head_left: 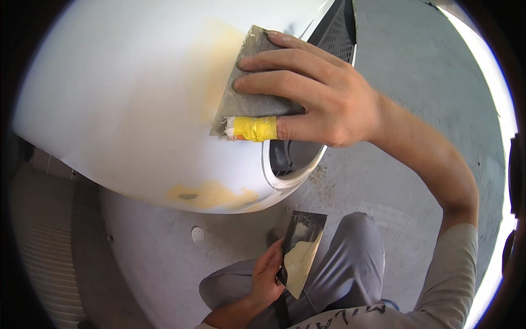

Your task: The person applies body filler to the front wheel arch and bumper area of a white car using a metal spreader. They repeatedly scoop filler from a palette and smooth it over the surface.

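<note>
Fingers (269, 270) of the left hand (267, 279), low over the grey-trousered knees (350, 257), pinch a dark metal spreader blade (303, 249) by its edge; pale cream filler (298, 266) coats the lower half of the blade. Beyond the knees lies a grey concrete floor (383, 181) with one small white disc (198, 234) on it. Farther up, the right hand (315, 90), its thumb wrapped in yellow tape (255, 129), presses a grey sheet of abrasive paper (246, 88) flat against a white car body panel (120, 104), fingers spread across the sheet and gripping it. A yellowish filler patch (219, 71) shows beside the sheet, and a second patch (211, 194) with a small dark spot sits on the panel's lower edge. Both patches are bare and unpainted, so the repair looks to be at the smoothing stage, with the lower patch seemingly yet to be levelled. A black mesh grille (339, 33) sits past the hand. No packages, labels or signs are visible.
</note>
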`<state>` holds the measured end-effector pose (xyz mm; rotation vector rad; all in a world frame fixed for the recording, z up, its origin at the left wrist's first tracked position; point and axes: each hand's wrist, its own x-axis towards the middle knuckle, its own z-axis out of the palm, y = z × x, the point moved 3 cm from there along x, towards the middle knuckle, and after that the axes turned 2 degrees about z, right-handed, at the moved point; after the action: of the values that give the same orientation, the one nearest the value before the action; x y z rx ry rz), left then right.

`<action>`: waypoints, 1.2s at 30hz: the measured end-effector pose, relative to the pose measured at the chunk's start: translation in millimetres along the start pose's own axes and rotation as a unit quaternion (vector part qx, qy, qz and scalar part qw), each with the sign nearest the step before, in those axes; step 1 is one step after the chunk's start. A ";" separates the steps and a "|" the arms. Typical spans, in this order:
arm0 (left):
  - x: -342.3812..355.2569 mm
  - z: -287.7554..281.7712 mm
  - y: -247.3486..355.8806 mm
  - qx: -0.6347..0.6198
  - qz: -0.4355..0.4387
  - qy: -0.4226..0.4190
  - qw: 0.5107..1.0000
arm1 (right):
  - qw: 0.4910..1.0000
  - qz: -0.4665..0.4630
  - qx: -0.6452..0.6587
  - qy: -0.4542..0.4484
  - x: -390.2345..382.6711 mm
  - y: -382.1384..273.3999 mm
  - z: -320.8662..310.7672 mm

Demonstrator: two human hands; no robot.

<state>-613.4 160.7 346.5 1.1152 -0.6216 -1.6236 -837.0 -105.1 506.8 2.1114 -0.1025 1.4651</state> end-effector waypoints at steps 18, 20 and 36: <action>-16.5 3.4 -3.3 0.061 -0.018 0.034 0.997 | 0.980 0.170 0.003 0.107 -94.1 -4.7 -22.9; -16.3 2.6 -6.2 -0.010 -0.016 0.015 1.000 | 0.975 0.196 -0.023 0.098 -99.2 -5.3 -15.4; -16.8 -6.3 -11.6 -0.001 -0.004 0.002 1.000 | 0.975 0.199 0.016 0.099 -95.9 -35.5 34.1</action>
<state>-612.3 181.1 340.3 1.1198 -0.6140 -1.6281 -833.6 -115.5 399.5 2.0349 -0.4521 1.9103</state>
